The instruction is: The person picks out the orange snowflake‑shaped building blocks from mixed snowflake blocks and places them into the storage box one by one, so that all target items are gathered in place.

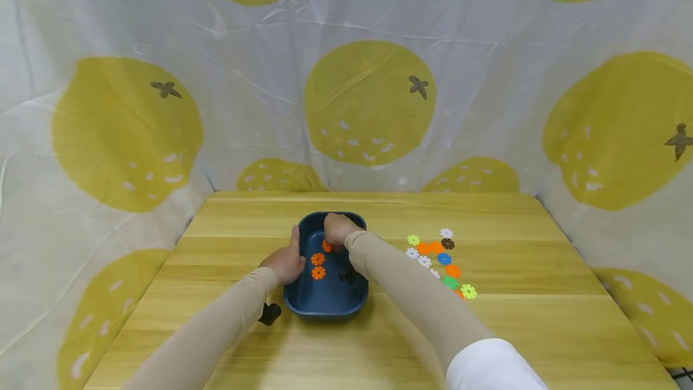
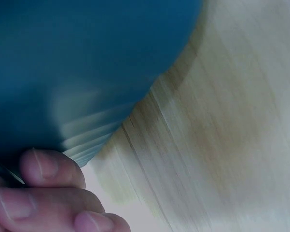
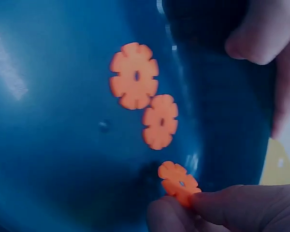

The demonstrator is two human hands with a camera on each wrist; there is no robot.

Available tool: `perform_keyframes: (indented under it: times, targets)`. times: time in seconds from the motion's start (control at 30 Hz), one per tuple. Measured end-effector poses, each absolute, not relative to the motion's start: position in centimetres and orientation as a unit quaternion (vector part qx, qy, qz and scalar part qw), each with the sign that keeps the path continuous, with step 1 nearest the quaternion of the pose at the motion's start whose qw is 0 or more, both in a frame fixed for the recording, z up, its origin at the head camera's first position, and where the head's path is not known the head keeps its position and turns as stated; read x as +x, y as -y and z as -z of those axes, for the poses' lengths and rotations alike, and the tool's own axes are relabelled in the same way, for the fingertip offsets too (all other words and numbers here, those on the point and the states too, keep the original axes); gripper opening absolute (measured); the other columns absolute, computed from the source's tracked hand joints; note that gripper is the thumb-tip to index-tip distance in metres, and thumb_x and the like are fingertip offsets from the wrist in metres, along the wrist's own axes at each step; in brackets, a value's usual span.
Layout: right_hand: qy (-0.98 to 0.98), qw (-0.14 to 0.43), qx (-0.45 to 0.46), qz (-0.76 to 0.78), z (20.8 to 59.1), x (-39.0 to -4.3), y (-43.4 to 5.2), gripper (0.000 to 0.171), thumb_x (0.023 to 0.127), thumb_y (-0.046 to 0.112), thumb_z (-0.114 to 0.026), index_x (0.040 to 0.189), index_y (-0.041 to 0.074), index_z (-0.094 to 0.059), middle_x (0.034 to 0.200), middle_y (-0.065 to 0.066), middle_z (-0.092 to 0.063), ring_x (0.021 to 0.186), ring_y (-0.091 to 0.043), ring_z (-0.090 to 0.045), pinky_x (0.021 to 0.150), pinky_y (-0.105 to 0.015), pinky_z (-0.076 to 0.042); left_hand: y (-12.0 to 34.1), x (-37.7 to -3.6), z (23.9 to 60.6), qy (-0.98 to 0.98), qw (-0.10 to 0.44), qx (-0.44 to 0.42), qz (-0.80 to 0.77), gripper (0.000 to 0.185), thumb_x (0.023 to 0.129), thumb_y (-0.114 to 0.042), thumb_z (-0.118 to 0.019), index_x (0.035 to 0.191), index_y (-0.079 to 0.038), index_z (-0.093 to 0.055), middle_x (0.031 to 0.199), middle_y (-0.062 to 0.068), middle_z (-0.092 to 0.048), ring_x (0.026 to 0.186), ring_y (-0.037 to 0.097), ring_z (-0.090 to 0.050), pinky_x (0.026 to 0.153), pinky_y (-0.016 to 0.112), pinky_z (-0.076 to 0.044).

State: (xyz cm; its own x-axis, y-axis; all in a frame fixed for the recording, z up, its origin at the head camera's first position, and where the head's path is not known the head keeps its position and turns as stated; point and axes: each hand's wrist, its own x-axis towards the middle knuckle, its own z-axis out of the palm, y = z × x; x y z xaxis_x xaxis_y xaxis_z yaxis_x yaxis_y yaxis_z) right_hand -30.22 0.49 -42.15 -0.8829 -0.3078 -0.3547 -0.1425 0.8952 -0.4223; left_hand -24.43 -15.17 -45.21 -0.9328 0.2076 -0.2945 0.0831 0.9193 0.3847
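Note:
A dark blue tray (image 1: 326, 306) sits mid-table. My left hand (image 1: 287, 260) grips its left rim, thumb lying along the edge; in the left wrist view its fingers (image 2: 43, 166) curl against the tray's outer wall (image 2: 87, 63). My right hand (image 1: 337, 230) reaches into the far end of the tray and pinches an orange flower-shaped disc (image 3: 178, 181) between thumb and fingertips (image 3: 232, 205), just above the tray floor. Two more orange discs (image 3: 134, 76) (image 3: 160, 121) lie flat on the tray floor (image 3: 48, 145), seen in the head view as orange discs (image 1: 317, 265).
A loose cluster of coloured flower discs (image 1: 440, 259) lies on the wooden table (image 1: 487, 330) to the right of the tray. A lemon-print cloth (image 1: 368, 101) hangs behind and around the table. A small black wrist camera (image 1: 269, 313) shows under my left forearm.

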Motion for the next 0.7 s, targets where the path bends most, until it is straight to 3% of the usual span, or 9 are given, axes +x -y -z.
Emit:
perform_keyframes:
  times: [0.1,0.2,0.27,0.4,0.5,0.57,0.7]
  targets:
    - [-0.948,0.209,-0.110,0.215,42.2,-29.9,-1.0,0.020,0.089,0.005,-0.056,0.070,0.003,-0.063,0.053,-0.006,-0.054,0.045,-0.019,-0.056,0.042,-0.025,-0.042,15.1,-24.5,45.3,-0.966,0.167,0.076,-0.184,0.084,0.095,-0.021,-0.044,0.147,-0.005,0.019,0.057,0.006,-0.054,0.045,0.019,-0.051,0.044,0.030,-0.036]
    - [-0.946,0.189,-0.114,0.236,41.4,-30.1,-2.1,0.023,0.086,0.010,-0.061,0.064,0.005,-0.061,0.057,-0.009,-0.059,0.058,-0.026,-0.068,0.050,-0.029,-0.052,15.2,-24.6,45.5,-0.965,0.168,0.075,-0.185,0.084,0.095,-0.021,-0.044,0.147,-0.006,0.020,0.059,0.006,-0.055,0.047,0.019,-0.052,0.045,0.030,-0.037]
    - [-0.944,0.173,-0.115,0.256,40.6,-30.6,-3.4,0.032,0.087,0.014,-0.062,0.056,0.011,-0.051,0.053,-0.006,-0.055,0.063,-0.027,-0.069,0.054,-0.031,-0.054,15.2,-24.6,45.5,-0.964,0.169,0.077,-0.188,0.085,0.095,-0.021,-0.044,0.147,-0.006,0.020,0.061,0.007,-0.056,0.048,0.019,-0.052,0.046,0.030,-0.038]
    - [-0.941,0.147,-0.087,0.291,38.8,-31.6,-7.5,0.046,0.089,0.021,-0.060,0.050,0.016,-0.036,0.044,0.002,-0.038,0.052,-0.023,-0.060,0.050,-0.029,-0.052,15.2,-24.7,45.5,-0.965,0.169,0.081,-0.183,0.085,0.095,-0.021,-0.045,0.147,-0.005,0.020,0.059,0.006,-0.056,0.047,0.019,-0.052,0.045,0.030,-0.038]
    - [-0.947,0.141,-0.050,0.285,38.0,-32.1,-11.7,0.048,0.089,0.022,-0.061,0.050,0.016,-0.033,0.045,0.003,-0.031,0.042,-0.016,-0.041,0.044,-0.025,-0.043,15.1,-24.7,45.3,-0.966,0.171,0.079,-0.179,0.084,0.095,-0.022,-0.044,0.147,-0.005,0.020,0.057,0.007,-0.054,0.046,0.019,-0.052,0.045,0.030,-0.038]
    - [-0.954,0.153,-0.029,0.256,38.2,-32.0,-14.7,0.046,0.088,0.023,-0.062,0.052,0.016,-0.034,0.048,0.004,-0.030,0.043,-0.013,-0.033,0.045,-0.025,-0.036,15.1,-24.8,45.2,-0.966,0.172,0.080,-0.179,0.084,0.095,-0.022,-0.044,0.147,-0.004,0.020,0.058,0.007,-0.055,0.047,0.019,-0.053,0.046,0.030,-0.038]
    - [-0.960,0.201,-0.009,0.194,40.1,-30.7,-19.5,0.040,0.085,0.021,-0.066,0.056,0.015,-0.039,0.055,0.004,-0.032,0.050,-0.012,-0.030,0.053,-0.029,-0.035,15.1,-24.8,45.0,-0.964,0.177,0.082,-0.180,0.084,0.095,-0.021,-0.044,0.147,-0.003,0.020,0.062,0.008,-0.056,0.051,0.020,-0.055,0.048,0.031,-0.039]
